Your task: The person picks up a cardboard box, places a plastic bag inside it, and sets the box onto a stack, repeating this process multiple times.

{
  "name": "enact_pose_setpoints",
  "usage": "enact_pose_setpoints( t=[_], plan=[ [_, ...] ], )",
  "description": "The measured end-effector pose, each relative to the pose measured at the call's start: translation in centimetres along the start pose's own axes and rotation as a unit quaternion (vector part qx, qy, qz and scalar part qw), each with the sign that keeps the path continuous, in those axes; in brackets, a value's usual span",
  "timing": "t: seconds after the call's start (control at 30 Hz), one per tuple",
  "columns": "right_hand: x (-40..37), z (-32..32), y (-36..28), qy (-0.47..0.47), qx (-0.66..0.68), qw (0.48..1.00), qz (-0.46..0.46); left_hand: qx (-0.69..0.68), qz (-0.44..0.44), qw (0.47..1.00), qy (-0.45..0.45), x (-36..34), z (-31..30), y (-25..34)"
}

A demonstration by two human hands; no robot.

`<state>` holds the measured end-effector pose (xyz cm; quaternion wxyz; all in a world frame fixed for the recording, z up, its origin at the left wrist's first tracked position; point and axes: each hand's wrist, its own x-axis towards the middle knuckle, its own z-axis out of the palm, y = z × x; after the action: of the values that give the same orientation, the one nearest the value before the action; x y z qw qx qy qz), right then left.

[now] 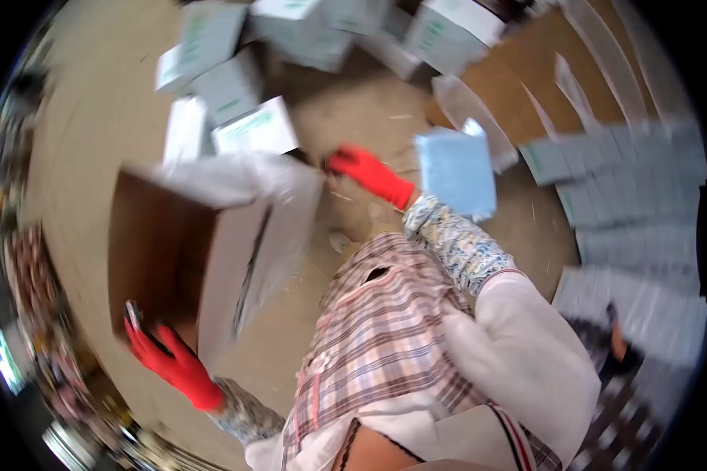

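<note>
- 1 open box, tilted, brown inside showing; can't tell if it rests on the floor.
- L hand, red-gloved: at box's near edge, fingers part-spread; can't tell if gripping. Dark bit at fingertips, unclear.
- R hand, also red-gloved: just R of box's far corner, fingers part-curled, tips dark & blurred; can't tell if holding anything.
- Blue pack: R of box, past R hand.
- White cartons w/ green print: beyond box, some stacked.
- Grey packs, in rows: far R of box.
- Brown cardboard w/ clear plastic: beyond box, to R.
</note>
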<state>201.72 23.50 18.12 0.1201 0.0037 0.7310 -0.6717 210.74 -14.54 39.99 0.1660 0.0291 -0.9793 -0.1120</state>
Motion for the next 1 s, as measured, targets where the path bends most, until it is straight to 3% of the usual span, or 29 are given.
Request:
enact_pose_setpoints(
  t=[0.03, 0.1, 0.17, 0.23, 0.27, 0.3, 0.37, 0.4, 0.43, 0.47, 0.5, 0.53, 0.57, 0.6, 0.67, 0.7, 0.73, 0.77, 0.8, 0.83, 0.87, 0.93, 1.0],
  plan=[
    [-2.2, -2.2, 5.4, -0.027, -0.084, 0.990, 0.109, -0.082, 0.024, 0.996, -0.004, -0.1, 2.7, 2.0],
    [-5.6, -8.7, 17.1, 0.191, -0.007, 0.968, 0.165, -0.155, -0.025, 0.958, -0.238, 0.4, 4.4, 7.2],
    [-6.8, -14.1, 26.1, 0.452, -0.137, 0.850, 0.235, -0.115, -0.091, 0.976, -0.161, 0.1, 5.6, 4.1],
    [-8.0, -14.3, 27.7, 0.493, -0.339, 0.712, 0.368, -0.092, -0.145, 0.975, -0.140, 1.4, 4.9, 4.7],
    [-8.6, -14.2, 31.6, 0.449, -0.358, 0.699, 0.426, -0.082, -0.139, 0.976, -0.149, 1.9, 5.8, 6.2],
    [-9.3, -14.5, 33.7, 0.447, -0.353, 0.698, 0.434, -0.064, -0.096, 0.986, -0.118, 2.3, 6.5, 6.7],
    [-10.8, -14.8, 36.6, 0.522, -0.160, 0.759, 0.354, -0.032, -0.011, 0.998, -0.052, 3.1, 7.1, 7.0],
    [-11.5, -15.3, 34.9, 0.604, 0.065, 0.765, 0.214, -0.016, 0.030, 0.999, -0.019, 3.3, 7.1, 7.3],
    [-12.2, -15.7, 35.0, 0.624, 0.108, 0.748, 0.201, -0.001, 0.071, 0.997, 0.014, 3.4, 7.3, 8.0],
    [-12.8, -15.6, 35.1, 0.562, 0.036, 0.801, 0.201, 0.153, 0.216, 0.964, 0.030, 3.4, 7.5, 8.9],
    [-13.4, -15.6, 35.0, 0.496, -0.037, 0.845, 0.198, 0.294, 0.353, 0.887, 0.046, 3.4, 8.1, 9.5],
    [-14.4, -17.6, 36.2, 0.412, -0.043, 0.874, 0.253, 0.152, 0.342, 0.926, 0.048, 3.3, 9.8, 13.5],
    [-16.6, -20.8, 41.7, 0.402, -0.386, 0.821, 0.123, 0.052, 0.298, 0.953, 0.025, 2.6, 11.1, 16.4],
    [-17.4, -22.4, 35.9, 0.519, -0.036, 0.848, 0.097, -0.052, 0.253, 0.966, 0.012, 1.9, 12.4, 19.3],
    [-17.4, -23.2, 30.2, 0.478, 0.125, 0.861, 0.120, -0.174, 0.169, 0.967, -0.085, -0.2, 14.5, 19.5],
    [-16.1, -23.7, 33.0, 0.358, -0.080, 0.915, 0.168, -0.219, 0.140, 0.951, -0.165, -1.2, 16.1, 20.1],
    [-16.8, -26.2, 36.8, 0.357, -0.281, 0.888, 0.075, -0.257, 0.102, 0.930, -0.240, -2.3, 17.8, 20.8],
    [-18.8, -27.6, 39.3, 0.337, -0.464, 0.819, -0.017, -0.272, 0.056, 0.896, -0.346, -3.0, 19.0, 22.4],
    [-19.4, -28.3, 36.6, 0.609, -0.195, 0.764, 0.084, -0.306, 0.000, 0.848, -0.433, -3.9, 20.1, 23.2],
    [-19.6, -29.8, 32.3, 0.786, 0.109, 0.586, 0.164, -0.338, -0.051, 0.789, -0.511, -4.5, 21.8, 24.0],
    [-19.5, -29.2, 28.7, 0.789, 0.112, 0.582, 0.163, -0.375, -0.064, 0.733, -0.564, -5.0, 23.8, 24.3],
    [-18.0, -25.9, 21.9, 0.677, 0.000, 0.723, 0.140, -0.460, -0.094, 0.618, -0.631, -6.9, 28.1, 26.4],
    [-17.7, -19.4, 14.0, 0.471, -0.038, 0.870, 0.143, -0.530, -0.171, 0.534, -0.637, -11.0, 34.3, 27.8]
  ],
)
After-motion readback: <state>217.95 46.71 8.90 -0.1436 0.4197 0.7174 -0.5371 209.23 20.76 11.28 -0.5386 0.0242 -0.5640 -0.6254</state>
